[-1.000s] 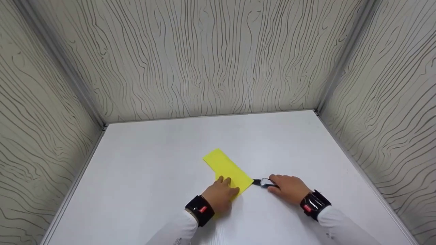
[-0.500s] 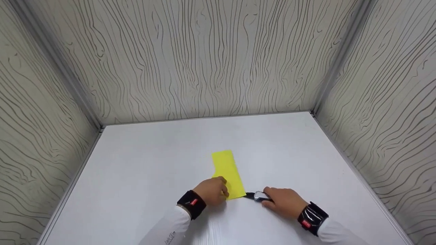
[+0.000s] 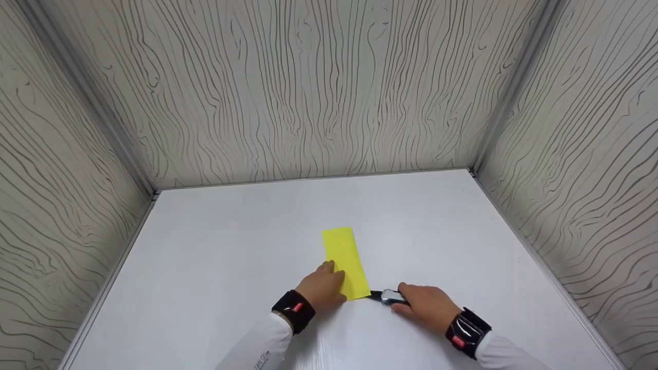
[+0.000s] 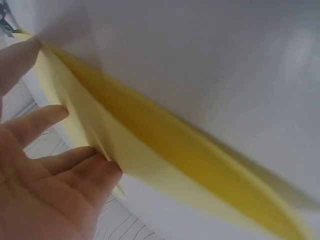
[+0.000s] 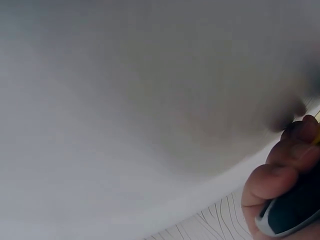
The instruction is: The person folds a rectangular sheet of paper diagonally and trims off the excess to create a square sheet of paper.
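Folded yellow paper (image 3: 347, 254), knife (image 3: 391, 296) at corner

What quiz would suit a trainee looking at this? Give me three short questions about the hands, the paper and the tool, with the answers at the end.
1. Fill in: The left hand touches the ____-coloured paper.

2. Multiple choice: What grips the dark-and-silver tool? A) the left hand; B) the right hand; C) both hands together.

3. True or false: In the left wrist view, the paper's layers are pressed flat together with no gap.

Key: 1. Yellow. 2. B. 3. False; a gap shows between the two layers.
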`<state>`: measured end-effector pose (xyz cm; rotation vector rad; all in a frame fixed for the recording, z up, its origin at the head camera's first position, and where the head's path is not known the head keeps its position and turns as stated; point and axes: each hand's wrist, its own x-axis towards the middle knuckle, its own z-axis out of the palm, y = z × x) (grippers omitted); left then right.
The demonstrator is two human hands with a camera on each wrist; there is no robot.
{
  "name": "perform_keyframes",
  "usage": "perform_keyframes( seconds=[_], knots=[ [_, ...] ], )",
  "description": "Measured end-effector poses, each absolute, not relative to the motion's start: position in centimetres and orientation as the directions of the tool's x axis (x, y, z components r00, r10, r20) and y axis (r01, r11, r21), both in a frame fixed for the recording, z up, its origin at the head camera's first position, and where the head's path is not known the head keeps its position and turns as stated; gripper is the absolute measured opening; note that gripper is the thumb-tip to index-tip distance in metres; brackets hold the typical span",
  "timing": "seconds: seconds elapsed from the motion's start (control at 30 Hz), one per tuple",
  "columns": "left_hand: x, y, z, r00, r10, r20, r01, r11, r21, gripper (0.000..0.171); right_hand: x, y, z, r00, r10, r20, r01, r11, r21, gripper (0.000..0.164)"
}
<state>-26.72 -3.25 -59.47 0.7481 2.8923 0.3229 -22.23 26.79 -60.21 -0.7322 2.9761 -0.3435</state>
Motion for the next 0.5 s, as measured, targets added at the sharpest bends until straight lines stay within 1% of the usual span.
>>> perform_keyframes(
  seconds=[0.1,0.17,0.5],
  knots=[
    [-26.64,-3.17,-59.4,-0.875,0.471,-0.109,0.435,0.865,0.25,0.063,-22.33,26.91,-60.21,-0.884,-0.467,-0.004,-0.454,0.862,-0.225,0.037],
    [-26.57,-3.09,-59.29,-0.876,0.467,-0.124,0.427,0.868,0.252,0.067,-22.34,26.96,-60.21,-0.886,-0.464,-0.012,-0.45,0.866,-0.218,0.037],
    [-26.33,-3.32,-58.97,-0.865,0.487,-0.121,0.457,0.864,0.211,0.067,-22.83,26.52,-60.37,-0.889,-0.457,-0.01,-0.444,0.869,-0.218,0.036]
  ],
)
